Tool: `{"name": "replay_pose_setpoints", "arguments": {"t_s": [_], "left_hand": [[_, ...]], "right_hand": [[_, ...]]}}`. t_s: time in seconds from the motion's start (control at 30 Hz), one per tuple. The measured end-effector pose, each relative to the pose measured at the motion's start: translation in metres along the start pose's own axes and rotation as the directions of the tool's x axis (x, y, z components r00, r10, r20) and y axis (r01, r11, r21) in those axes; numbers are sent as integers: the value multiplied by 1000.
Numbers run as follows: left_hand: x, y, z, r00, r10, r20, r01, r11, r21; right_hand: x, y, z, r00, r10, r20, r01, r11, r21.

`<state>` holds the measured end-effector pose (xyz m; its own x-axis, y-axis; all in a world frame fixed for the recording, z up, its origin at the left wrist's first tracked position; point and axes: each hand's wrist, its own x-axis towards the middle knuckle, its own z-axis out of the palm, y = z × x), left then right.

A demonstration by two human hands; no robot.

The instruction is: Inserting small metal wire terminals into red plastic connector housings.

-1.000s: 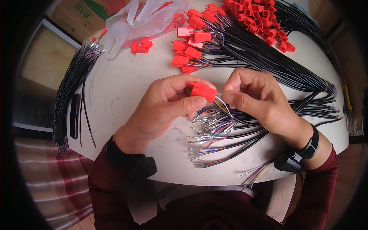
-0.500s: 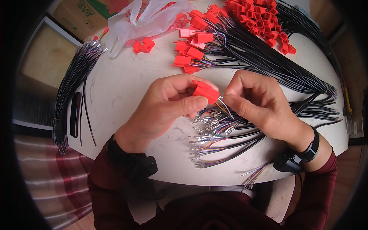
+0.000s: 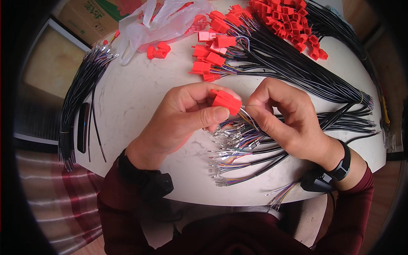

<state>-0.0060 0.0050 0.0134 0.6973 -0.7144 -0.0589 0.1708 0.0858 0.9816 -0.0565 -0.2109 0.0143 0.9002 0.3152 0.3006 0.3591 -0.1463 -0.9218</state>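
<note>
My left hand (image 3: 170,121) grips a red plastic connector housing (image 3: 228,102) between thumb and fingers, above the middle of the table. Thin coloured wires (image 3: 245,114) run out of the housing's right end. Close beside that end, my right hand (image 3: 293,121) is closed in a pinch on a thin wire; its tip is partly hidden by the fingers. Below both hands lie black cables with stripped-back ends, their loose coloured wires carrying small metal terminals (image 3: 231,136).
Finished-looking cables with red connectors (image 3: 212,55) lie behind my hands, next to a heap of loose red housings (image 3: 284,25). A bundle of black cables (image 3: 78,106) and a dark phone-like object (image 3: 83,127) sit at left. A plastic bag (image 3: 161,25) is at the back.
My right thumb and fingers have shifted slightly left, nearer the connector's wire end. The left hand and the red housing have barely moved.
</note>
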Motion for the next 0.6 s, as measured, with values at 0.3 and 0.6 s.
{"name": "replay_pose_setpoints", "arguments": {"t_s": [0.3, 0.6], "left_hand": [[0, 0, 0, 1000, -14, -1, 14, 1000, 6], [1, -3, -2, 1000, 22, 22, -21, 999, -42]], "right_hand": [[-2, 0, -1, 999, 20, 41, -14, 991, -131], [2, -1, -3, 980, 176, 91, -196, 933, 303]]}}
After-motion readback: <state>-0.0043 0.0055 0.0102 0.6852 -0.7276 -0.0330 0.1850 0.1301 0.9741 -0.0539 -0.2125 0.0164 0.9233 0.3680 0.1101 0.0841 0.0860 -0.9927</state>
